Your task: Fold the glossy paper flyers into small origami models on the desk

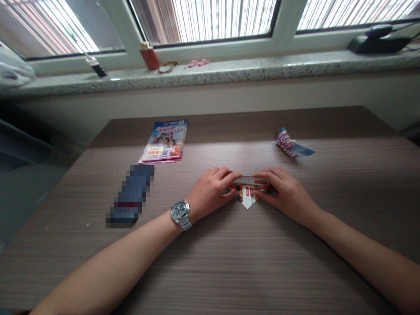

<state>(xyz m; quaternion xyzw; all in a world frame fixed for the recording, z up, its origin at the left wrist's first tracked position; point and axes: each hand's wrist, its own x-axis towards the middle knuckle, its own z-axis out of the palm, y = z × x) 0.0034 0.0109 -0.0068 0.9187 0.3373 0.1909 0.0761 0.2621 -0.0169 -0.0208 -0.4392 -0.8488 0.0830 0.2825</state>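
Observation:
A small folded piece of printed paper point(247, 194), white with red and orange print and a point facing me, lies on the wooden table point(229, 262). My left hand point(211, 190), with a metal watch on its wrist, presses the paper's left side with curled fingers. My right hand point(285, 192) pinches and presses its right side. Both hands meet over the paper's top edge and hide much of it.
A colourful flyer point(164, 141) lies flat at the back left. A blurred-out dark object point(131, 194) sits left of my hands. A folded paper piece point(292, 144) rests at the back right. Behind the table runs a stone windowsill point(229, 72) with small items.

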